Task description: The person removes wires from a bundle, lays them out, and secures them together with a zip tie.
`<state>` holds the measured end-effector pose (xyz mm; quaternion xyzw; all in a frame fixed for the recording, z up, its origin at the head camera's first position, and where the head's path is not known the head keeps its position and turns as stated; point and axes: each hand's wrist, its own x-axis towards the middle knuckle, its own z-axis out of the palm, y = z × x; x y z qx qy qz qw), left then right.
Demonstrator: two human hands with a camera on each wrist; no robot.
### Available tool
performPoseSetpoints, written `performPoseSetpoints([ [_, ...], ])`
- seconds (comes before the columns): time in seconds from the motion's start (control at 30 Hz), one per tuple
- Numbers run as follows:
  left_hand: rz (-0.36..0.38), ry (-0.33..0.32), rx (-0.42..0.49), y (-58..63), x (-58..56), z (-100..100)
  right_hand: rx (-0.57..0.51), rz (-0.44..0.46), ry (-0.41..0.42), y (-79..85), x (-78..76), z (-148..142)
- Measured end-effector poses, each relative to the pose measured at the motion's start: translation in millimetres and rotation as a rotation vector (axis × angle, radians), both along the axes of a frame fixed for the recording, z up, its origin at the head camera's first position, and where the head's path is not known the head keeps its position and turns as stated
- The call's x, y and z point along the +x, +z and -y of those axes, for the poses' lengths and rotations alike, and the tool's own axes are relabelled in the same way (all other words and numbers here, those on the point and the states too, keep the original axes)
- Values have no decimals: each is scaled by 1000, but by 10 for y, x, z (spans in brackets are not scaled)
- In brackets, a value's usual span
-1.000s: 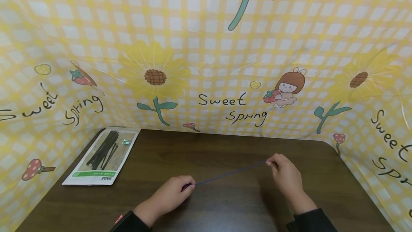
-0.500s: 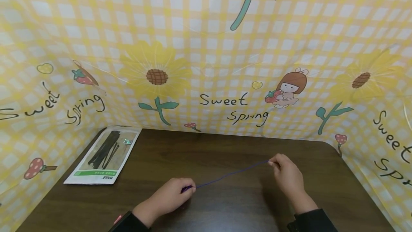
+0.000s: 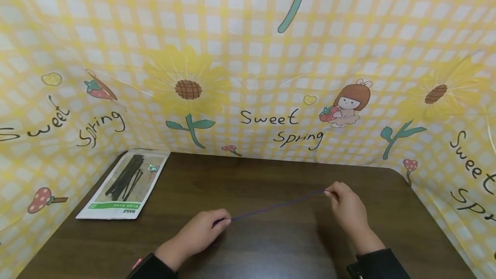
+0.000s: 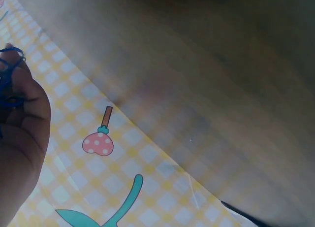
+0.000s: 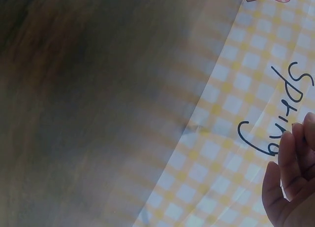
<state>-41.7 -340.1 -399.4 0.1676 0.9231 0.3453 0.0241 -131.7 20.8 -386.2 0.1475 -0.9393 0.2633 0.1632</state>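
Observation:
A thin blue string (image 3: 277,206) stretches between my two hands, slanting up to the right above the brown table (image 3: 240,175). My left hand (image 3: 199,231) grips a small bundle of the same string, its fingers curled with the thumb on top. In the left wrist view, blue loops (image 4: 11,79) of the bundle show inside the curled left fingers. My right hand (image 3: 348,208) pinches the string's far end between thumb and forefinger. The right wrist view shows only part of the right hand (image 5: 293,187), at the lower right edge, and the string is hidden there.
A white packet (image 3: 122,186) with a clear window, dark strips inside and a green band lies at the table's back left. A yellow checked sheet (image 3: 255,63) with printed flowers and lettering rises behind the table and along both sides.
My left hand has shifted slightly left and a little up, and the string, which sagged slightly half a second ago, is straighter. The right hand keeps its pinch in nearly the same place.

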Motion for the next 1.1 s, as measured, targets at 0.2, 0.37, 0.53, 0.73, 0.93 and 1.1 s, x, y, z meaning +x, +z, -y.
performPoseSetpoints([
  [0.2,-13,43,-93,43,-17,41,24,21,2,-8,1,52],
  [0.37,-78,89,-192,21,-25,109,35,-3,23,-42,11,115],
  [0.53,-141,126,-290,3,-28,178,43,-24,42,-68,24,175],
  [0.73,-136,152,-346,-17,-36,241,51,-35,60,-85,33,242],
  [0.93,-136,183,-363,-31,-47,268,53,-12,69,-112,28,290],
  [1.1,-124,182,-340,-31,-52,290,55,1,75,-127,20,301],
])
